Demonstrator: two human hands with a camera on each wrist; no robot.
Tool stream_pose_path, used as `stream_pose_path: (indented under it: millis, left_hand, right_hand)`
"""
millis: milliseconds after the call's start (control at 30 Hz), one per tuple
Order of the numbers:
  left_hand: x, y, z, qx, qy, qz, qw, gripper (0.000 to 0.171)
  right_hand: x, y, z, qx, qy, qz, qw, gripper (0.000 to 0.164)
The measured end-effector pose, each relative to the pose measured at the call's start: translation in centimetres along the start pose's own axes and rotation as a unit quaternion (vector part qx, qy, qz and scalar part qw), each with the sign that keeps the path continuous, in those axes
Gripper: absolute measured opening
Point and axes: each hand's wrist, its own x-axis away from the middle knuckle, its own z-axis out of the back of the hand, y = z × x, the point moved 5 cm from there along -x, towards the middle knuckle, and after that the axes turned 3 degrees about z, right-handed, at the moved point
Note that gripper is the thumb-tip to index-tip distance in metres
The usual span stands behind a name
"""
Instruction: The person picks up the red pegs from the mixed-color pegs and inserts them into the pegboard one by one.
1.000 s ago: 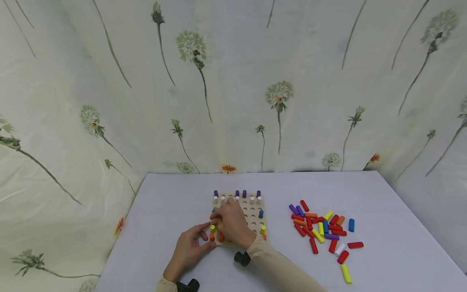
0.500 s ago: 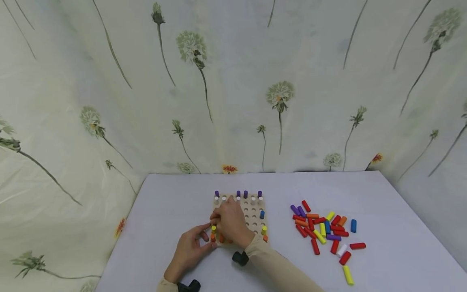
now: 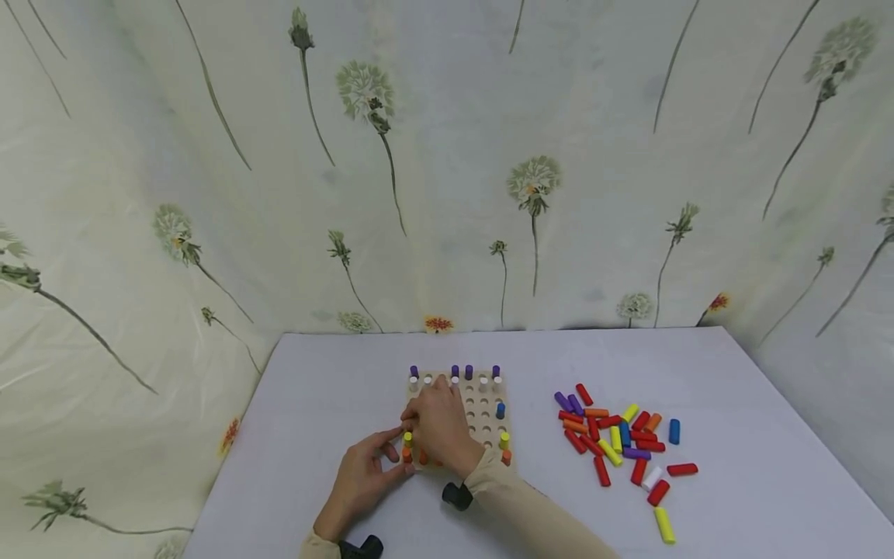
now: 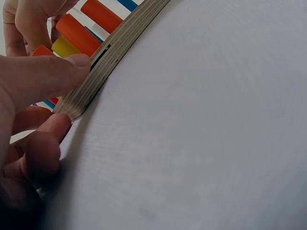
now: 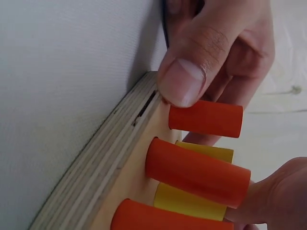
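Note:
A square wooden pegboard [image 3: 478,421] lies on the table, with upright pegs in some of its holes. My left hand [image 3: 359,473] grips its near left corner, thumb on the near edge [image 4: 110,57] and fingers along the side. Over the board's left part, my right hand [image 3: 441,427] bends its fingers down at the left column; whatever is between the fingertips is hidden. Orange pegs [image 5: 196,170] line the near row, with yellow pegs [image 5: 189,203] behind them. White pegs [image 3: 483,383] and purple pegs [image 3: 469,372] stand at the far side, and a blue peg [image 3: 500,410] at the right.
To the board's right lies a loose pile of red pegs [image 3: 602,471], with yellow, orange, blue, purple and white ones mixed in. One yellow peg [image 3: 664,526] lies nearest the front. A flowered curtain [image 3: 447,194] hangs behind the table [image 3: 335,373].
Both hands keep their places at the board, and the right wrist has shifted very slightly left. The pegs and board look the same; the view itself sways a little.

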Motion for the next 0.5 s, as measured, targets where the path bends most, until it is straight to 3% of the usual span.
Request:
stream_pose_path:
  millis: [133, 500]
  left_hand:
    - [-0.13, -0.01, -0.02, -0.001, -0.001, 0.004, 1.0, 0.058]
    - [-0.17, -0.11, -0.19, -0.012, 0.0, 0.005, 0.9999, 0.058]
  right_hand:
    - [0.07, -0.3, -0.03, 0.028, 0.003, 0.012, 1.0, 0.004]
    - [0.28, -0.2, 0.12, 0.025, -0.018, 0.02, 0.999, 0.004]
